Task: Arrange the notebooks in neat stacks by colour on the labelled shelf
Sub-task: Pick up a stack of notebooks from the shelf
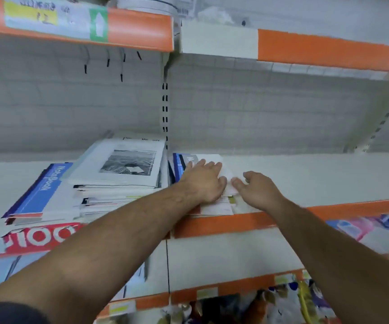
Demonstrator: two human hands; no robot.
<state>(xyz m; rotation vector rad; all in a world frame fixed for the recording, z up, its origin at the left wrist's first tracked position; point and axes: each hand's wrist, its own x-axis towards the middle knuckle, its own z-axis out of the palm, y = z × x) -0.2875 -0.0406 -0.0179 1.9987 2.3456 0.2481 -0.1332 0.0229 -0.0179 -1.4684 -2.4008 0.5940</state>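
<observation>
A low stack of notebooks [214, 208] with white and blue covers lies at the left end of the right shelf bay [305, 178]. My left hand [204, 180] rests flat on top of it, fingers straight. My right hand [256, 190] sits at the stack's right edge with fingers loosely curled, touching the top white cover; whether it pinches the cover I cannot tell. On the left bay stands a taller stack topped by a white notebook with a black-and-white picture [123, 164]. Beside it lies a blue "NoteBook" cover [41, 190] on its own pile.
An orange-edged shelf [76, 24] with a yellow label hangs overhead. A red and white price strip [39, 237] runs along the left bay's front edge. Lower shelves hold colourful goods [247, 305]. A slotted upright [165, 108] divides the two bays.
</observation>
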